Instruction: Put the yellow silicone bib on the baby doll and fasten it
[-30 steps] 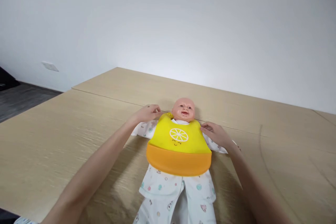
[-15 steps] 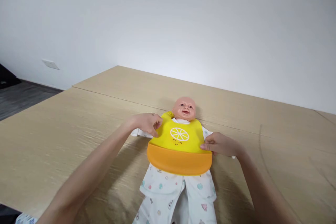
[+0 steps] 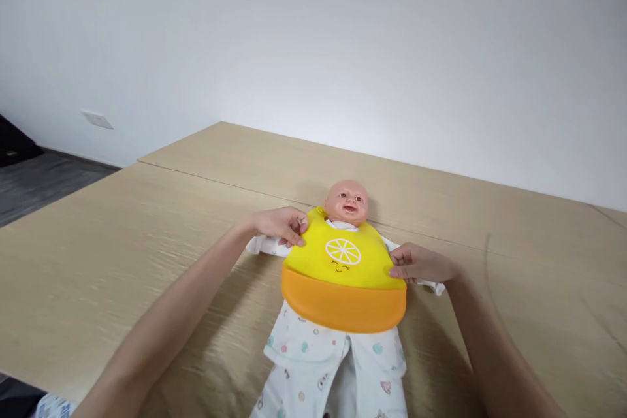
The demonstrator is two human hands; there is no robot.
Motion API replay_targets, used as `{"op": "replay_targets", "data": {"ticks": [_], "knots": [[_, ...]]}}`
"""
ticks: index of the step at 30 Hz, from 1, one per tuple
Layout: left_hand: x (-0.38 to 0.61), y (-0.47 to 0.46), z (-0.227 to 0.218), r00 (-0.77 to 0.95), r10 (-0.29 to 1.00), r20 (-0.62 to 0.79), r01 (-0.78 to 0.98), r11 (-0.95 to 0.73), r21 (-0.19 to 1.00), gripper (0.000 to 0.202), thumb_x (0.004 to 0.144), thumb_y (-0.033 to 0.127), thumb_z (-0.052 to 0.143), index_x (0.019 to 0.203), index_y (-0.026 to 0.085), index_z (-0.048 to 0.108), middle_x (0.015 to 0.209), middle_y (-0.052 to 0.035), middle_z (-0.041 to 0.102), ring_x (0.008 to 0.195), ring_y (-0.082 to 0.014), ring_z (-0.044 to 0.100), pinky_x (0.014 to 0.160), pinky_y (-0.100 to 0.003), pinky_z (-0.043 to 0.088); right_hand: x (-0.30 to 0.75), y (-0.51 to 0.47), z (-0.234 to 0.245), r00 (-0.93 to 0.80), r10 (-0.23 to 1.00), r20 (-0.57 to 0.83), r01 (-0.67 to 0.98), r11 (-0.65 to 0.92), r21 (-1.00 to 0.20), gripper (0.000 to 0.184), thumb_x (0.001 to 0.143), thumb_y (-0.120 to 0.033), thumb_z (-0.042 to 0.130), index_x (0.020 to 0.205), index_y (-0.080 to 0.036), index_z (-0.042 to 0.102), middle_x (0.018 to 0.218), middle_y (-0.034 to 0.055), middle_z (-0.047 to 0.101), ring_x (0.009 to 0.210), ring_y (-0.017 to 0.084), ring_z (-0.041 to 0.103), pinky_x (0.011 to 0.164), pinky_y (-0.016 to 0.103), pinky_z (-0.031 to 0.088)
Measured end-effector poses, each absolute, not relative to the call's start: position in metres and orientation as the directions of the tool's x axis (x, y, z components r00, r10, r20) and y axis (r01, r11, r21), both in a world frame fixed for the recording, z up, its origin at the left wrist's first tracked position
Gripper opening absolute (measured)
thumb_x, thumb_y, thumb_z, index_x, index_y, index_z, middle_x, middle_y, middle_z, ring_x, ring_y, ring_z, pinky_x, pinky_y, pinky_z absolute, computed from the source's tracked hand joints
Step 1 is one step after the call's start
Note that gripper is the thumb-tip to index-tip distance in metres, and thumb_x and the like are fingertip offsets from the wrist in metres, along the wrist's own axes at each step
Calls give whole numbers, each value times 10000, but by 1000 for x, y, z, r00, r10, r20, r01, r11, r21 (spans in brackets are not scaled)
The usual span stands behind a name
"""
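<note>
A baby doll [image 3: 346,201] lies on its back on the table, dressed in a white printed outfit [image 3: 298,353]. Over its chest spreads a yellow bib [image 3: 318,245] with a citrus-slice print and an orange catch pocket [image 3: 343,305] along the bottom. My left hand [image 3: 284,225] pinches the bib's upper edge near the doll's shoulder. At the opposite side, my right hand [image 3: 418,264] has its thumb over the bib's edge and the fingers tucked behind, just above the pocket. The doll's sleeves show partly beneath both hands.
The wooden table [image 3: 161,241] has a seam running across behind the doll. A white wall [image 3: 313,46] rises at the table's far edge, with a wall plate [image 3: 96,119] on the left. Dark floor [image 3: 68,176] shows beyond the left edge.
The left thumb and fingers have closed on the bib's edge. Bib and right hand have shifted slightly to the right, and the pocket lies a little lower.
</note>
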State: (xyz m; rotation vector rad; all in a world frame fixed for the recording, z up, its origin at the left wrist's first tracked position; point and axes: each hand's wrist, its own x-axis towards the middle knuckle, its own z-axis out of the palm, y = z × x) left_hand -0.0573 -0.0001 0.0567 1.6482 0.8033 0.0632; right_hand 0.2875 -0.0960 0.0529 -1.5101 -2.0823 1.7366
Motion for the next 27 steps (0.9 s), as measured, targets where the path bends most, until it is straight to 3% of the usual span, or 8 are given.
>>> {"op": "replay_targets", "data": {"ticks": [4,10,15,18,21,23,25,27], "knots": [[-58,-1,56,771,471,-429,442,90,893,382,540,340,758,716,177,460,488,67,487,402,-71,420,366,-188,264,296,-95,47,-533,662,-527,567,-182,-803,436,714,-503,588,662,-101,427,503,-26,397,437,31,358,407,159,222],[-58,-2,53,788,424,-447,450,100,888,310,587,287,715,731,181,461,487,41,572,395,-97,467,378,-197,322,290,-96,50,-443,637,-630,673,-228,-704,465,664,-534,621,664,-97,463,569,18,518,451,48,434,418,162,306],[-64,2,53,774,412,-480,510,42,859,285,545,200,659,688,196,413,472,58,534,389,-104,468,361,-192,314,291,-98,54,-411,690,-596,710,-168,-684,504,736,-590,499,619,-101,465,539,32,496,436,53,393,419,183,269],[-64,5,55,751,529,-394,502,-72,862,213,569,190,613,664,190,423,464,63,476,374,-82,412,369,-195,291,295,-100,56,-339,775,-533,744,-125,-656,507,757,-581,471,578,-109,420,488,12,417,427,41,304,430,201,215],[-56,5,55,614,774,-155,454,-186,871,156,660,286,571,725,184,473,570,34,516,483,-99,471,448,-206,338,296,-99,57,-221,888,-403,763,-100,-638,473,749,-575,489,636,-118,437,549,8,425,482,53,323,448,201,211],[-47,2,52,505,861,-61,527,-251,812,238,688,396,562,771,178,515,705,-7,583,629,-140,542,538,-225,383,292,-96,54,-87,962,-259,746,-110,-657,450,756,-572,476,698,-126,484,611,18,469,547,78,394,477,202,261],[-38,-2,48,482,874,-70,632,-291,719,369,674,513,564,809,170,563,794,-44,621,734,-187,570,607,-246,399,286,-90,49,29,990,-140,723,-117,-681,442,770,-570,456,759,-135,529,701,40,536,644,114,475,546,221,337],[-31,-4,42,472,877,-84,648,-281,708,509,650,572,576,951,162,578,938,-83,634,845,-229,576,668,-257,407,281,-83,42,66,993,-97,694,-116,-710,433,772,-569,463,841,-153,561,841,61,589,783,149,532,655,249,399]]}}
